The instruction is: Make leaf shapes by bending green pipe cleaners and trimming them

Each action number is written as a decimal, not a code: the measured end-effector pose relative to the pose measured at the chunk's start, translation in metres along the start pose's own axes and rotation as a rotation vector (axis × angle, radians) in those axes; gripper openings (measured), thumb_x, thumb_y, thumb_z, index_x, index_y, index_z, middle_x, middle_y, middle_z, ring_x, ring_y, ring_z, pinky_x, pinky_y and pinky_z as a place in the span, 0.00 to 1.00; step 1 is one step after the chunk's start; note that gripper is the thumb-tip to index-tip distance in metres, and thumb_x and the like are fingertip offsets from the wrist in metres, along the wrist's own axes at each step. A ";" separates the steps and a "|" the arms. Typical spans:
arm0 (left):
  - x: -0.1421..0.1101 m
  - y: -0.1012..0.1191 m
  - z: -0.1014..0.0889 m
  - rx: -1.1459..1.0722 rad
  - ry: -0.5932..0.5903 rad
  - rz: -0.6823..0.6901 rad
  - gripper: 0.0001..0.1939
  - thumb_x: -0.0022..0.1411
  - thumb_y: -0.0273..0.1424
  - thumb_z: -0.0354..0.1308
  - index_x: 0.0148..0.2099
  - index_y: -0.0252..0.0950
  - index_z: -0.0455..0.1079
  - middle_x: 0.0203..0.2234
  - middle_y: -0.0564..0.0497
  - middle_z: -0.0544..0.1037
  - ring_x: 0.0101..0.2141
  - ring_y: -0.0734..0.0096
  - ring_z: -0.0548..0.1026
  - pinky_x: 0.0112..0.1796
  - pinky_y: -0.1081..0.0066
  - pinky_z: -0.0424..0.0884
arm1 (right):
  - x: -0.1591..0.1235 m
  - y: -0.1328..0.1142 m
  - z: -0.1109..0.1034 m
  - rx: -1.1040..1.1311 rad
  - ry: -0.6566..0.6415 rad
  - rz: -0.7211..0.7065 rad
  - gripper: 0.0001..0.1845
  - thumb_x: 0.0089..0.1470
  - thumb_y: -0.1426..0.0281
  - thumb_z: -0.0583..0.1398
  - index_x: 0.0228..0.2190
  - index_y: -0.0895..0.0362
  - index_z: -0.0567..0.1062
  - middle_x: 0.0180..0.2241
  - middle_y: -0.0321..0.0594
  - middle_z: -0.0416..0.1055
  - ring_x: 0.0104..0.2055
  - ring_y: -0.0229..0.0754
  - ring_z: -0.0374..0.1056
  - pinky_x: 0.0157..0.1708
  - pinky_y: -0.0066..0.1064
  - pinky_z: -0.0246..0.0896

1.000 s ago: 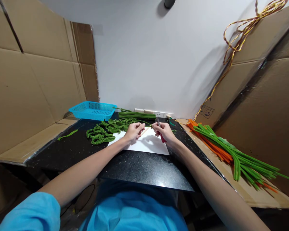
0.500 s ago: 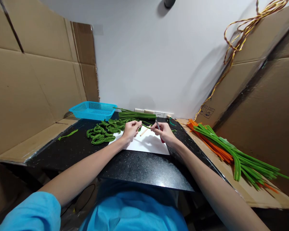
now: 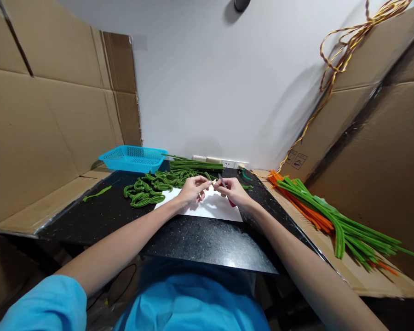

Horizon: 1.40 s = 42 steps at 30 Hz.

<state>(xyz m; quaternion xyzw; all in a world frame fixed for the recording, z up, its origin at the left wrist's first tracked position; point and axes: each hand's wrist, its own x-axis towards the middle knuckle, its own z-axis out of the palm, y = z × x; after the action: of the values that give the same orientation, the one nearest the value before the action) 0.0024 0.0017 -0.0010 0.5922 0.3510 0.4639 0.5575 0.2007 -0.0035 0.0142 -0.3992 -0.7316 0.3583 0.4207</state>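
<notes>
Over a sheet of white paper (image 3: 210, 212), my hands are close together. The fingertips of my left hand (image 3: 192, 191) pinch a green pipe cleaner (image 3: 209, 176), its fuzzy stem showing just behind them. My right hand (image 3: 235, 191) is closed around red-handled scissors (image 3: 221, 180), the grey metal tip pointing up and away; its thumb and finger also meet near the pipe cleaner. Partly hidden behind the hands lies a pale wooden stick. Left of the paper sits a pile of looped green pipe cleaners (image 3: 143, 191). Straight dark green pipe cleaners (image 3: 196, 165) lie behind.
A blue plastic basket (image 3: 133, 168) stands at the back left of the black table (image 3: 207, 239). Bright green pipe cleaners (image 3: 345, 220) and orange ones (image 3: 305, 209) lie on cardboard at right. A green strip (image 3: 98, 193) lies at left. Cardboard walls flank both sides.
My left hand has moved right, closer to my right hand, with its fingers more spread. The scissors have tilted leftward. The wooden stick is now mostly covered by my hands.
</notes>
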 end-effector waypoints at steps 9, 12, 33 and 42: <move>0.005 -0.002 -0.007 0.027 0.062 0.001 0.16 0.73 0.37 0.61 0.57 0.33 0.72 0.46 0.45 0.78 0.39 0.66 0.79 0.38 0.64 0.80 | 0.001 0.001 0.000 -0.075 -0.034 -0.007 0.19 0.53 0.52 0.65 0.28 0.57 0.77 0.23 0.33 0.63 0.26 0.37 0.54 0.27 0.31 0.50; 0.003 -0.003 -0.005 0.049 0.037 0.013 0.15 0.73 0.38 0.61 0.55 0.33 0.73 0.45 0.46 0.79 0.39 0.66 0.79 0.38 0.64 0.80 | 0.000 0.000 -0.001 -0.104 -0.056 -0.016 0.17 0.53 0.55 0.65 0.28 0.57 0.77 0.23 0.32 0.62 0.26 0.37 0.53 0.28 0.31 0.48; 0.004 -0.004 -0.005 0.245 -0.031 0.191 0.09 0.72 0.34 0.63 0.44 0.31 0.74 0.33 0.53 0.77 0.28 0.75 0.75 0.29 0.73 0.75 | 0.000 -0.007 -0.002 -0.131 0.141 -0.068 0.24 0.57 0.47 0.63 0.32 0.57 0.77 0.24 0.34 0.63 0.27 0.38 0.52 0.26 0.32 0.47; -0.002 0.002 -0.003 0.252 -0.045 0.229 0.07 0.70 0.30 0.65 0.41 0.31 0.74 0.31 0.54 0.77 0.24 0.79 0.73 0.23 0.78 0.71 | 0.000 -0.005 -0.002 -0.195 0.136 -0.094 0.24 0.56 0.48 0.64 0.27 0.56 0.75 0.22 0.34 0.61 0.27 0.38 0.52 0.28 0.33 0.47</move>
<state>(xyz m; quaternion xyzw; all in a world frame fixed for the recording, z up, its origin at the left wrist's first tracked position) -0.0009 0.0006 0.0007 0.7038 0.3241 0.4634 0.4300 0.2013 -0.0057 0.0191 -0.4269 -0.7506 0.2376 0.4449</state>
